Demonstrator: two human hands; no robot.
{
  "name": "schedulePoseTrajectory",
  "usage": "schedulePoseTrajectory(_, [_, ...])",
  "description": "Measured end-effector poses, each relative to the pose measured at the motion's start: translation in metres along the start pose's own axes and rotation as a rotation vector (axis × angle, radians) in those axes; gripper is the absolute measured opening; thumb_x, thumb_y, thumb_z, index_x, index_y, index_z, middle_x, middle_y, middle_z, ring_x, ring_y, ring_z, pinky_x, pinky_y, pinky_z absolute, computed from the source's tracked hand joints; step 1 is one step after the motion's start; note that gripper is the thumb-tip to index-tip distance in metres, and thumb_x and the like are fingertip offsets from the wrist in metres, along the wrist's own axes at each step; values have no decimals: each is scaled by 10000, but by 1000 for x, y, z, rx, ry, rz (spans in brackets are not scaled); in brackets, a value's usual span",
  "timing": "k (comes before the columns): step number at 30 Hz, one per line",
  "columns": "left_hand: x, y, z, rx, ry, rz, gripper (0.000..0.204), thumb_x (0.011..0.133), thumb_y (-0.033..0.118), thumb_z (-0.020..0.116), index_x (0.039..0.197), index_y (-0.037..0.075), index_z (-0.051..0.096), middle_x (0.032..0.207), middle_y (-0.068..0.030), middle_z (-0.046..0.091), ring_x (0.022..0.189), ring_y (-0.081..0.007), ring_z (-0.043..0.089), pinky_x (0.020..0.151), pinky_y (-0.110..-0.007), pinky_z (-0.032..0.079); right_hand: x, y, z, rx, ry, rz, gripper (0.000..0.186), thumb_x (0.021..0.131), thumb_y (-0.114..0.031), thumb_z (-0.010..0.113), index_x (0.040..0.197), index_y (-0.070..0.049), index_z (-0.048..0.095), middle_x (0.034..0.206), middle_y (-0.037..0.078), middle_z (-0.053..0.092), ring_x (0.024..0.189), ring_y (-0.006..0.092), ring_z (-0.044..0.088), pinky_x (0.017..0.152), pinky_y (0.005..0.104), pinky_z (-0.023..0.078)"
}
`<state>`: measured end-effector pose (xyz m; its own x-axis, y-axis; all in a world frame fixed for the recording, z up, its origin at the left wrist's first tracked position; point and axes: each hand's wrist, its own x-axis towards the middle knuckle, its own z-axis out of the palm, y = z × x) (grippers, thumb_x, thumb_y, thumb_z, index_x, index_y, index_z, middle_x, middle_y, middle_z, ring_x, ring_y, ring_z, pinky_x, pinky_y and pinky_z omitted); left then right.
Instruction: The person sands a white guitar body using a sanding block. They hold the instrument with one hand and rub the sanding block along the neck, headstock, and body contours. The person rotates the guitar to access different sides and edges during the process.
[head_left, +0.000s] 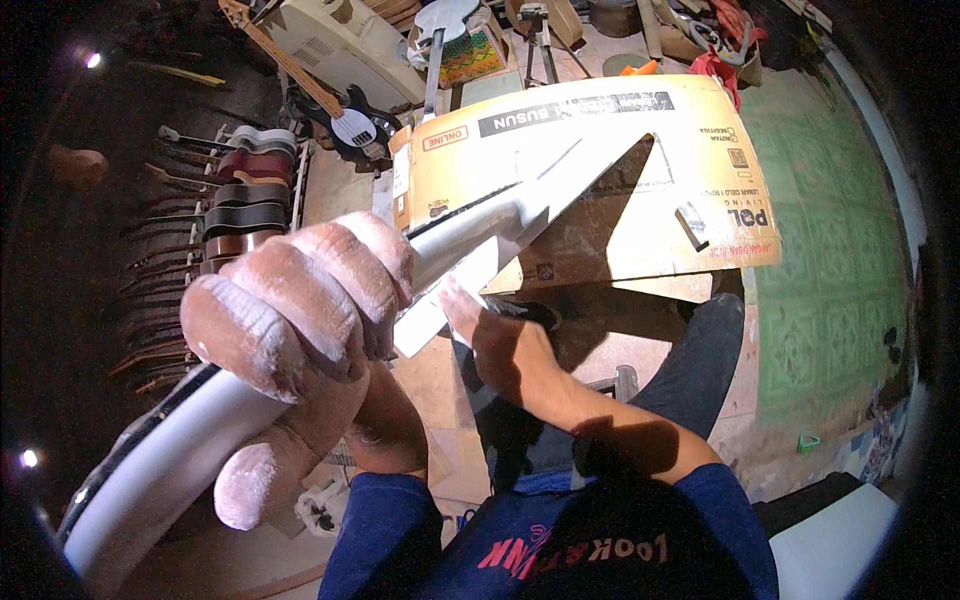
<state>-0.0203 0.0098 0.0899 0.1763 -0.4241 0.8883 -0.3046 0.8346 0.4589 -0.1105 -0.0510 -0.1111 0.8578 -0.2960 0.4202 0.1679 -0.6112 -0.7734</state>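
Note:
A white guitar neck (pixel 170 470) with a dark edge runs from the lower left up to a pointed headstock (pixel 600 160) over the cardboard. My left hand (pixel 300 310), dusted with white powder, is wrapped round the neck close to the camera. Lower along it, my right hand (pixel 495 335) has its fingers closed on a flat white strip (pixel 440 305), which lies against the neck's underside. Whether the strip is sandpaper or a stiff piece I cannot tell. The right fingertips are dusty too and partly hidden by the strip.
A printed cardboard sheet (pixel 450 180) lies on the floor before my knees, with a small folded grey-white piece (pixel 691 226) on it. Guitars stand in a rack (pixel 245 200) at the left. A black guitar (pixel 355 125) leans behind. Green tiles (pixel 820 250) cover the right side.

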Motion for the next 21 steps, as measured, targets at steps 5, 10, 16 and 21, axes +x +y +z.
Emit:
schedulePoseTrajectory(5, [-2, 9, 2, 13, 7, -43, 577, 862, 638, 596, 947, 89, 442, 768, -62, 463, 620, -220, 492, 545, -361, 421, 5, 10, -12, -186, -329, 139, 662, 786, 24, 522, 1431, -100, 438, 1183, 223, 620, 869, 365, 677, 675, 447, 544])
schedulePoseTrajectory(10, [-1, 11, -4, 5, 9, -61, 552, 858, 625, 613, 922, 102, 450, 752, -53, 473, 617, -215, 504, 566, -367, 430, 1, 10, -1, -143, -240, 148, 599, 778, -1, 549, 1360, -139, 524, 1038, 188, 681, 880, 401, 655, 752, 440, 528])
schedulePoseTrajectory(16, [1, 12, -7, 4, 5, -100, 523, 852, 609, 633, 891, 118, 459, 734, -43, 485, 613, -210, 518, 591, -374, 440, 5, 0, 6, 173, 37, 47, 241, 793, -21, 541, 1004, 32, 646, 884, 244, 664, 842, 414, 664, 773, 470, 530])
schedulePoseTrajectory(21, [1, 9, -8, 2, 7, -129, 500, 848, 595, 650, 865, 131, 467, 719, -35, 495, 610, -205, 530, 612, -380, 448, 22, 9, -10, -42, -279, 217, 468, 848, 38, 496, 1302, -49, 565, 1247, 222, 607, 1032, 351, 658, 867, 423, 547])
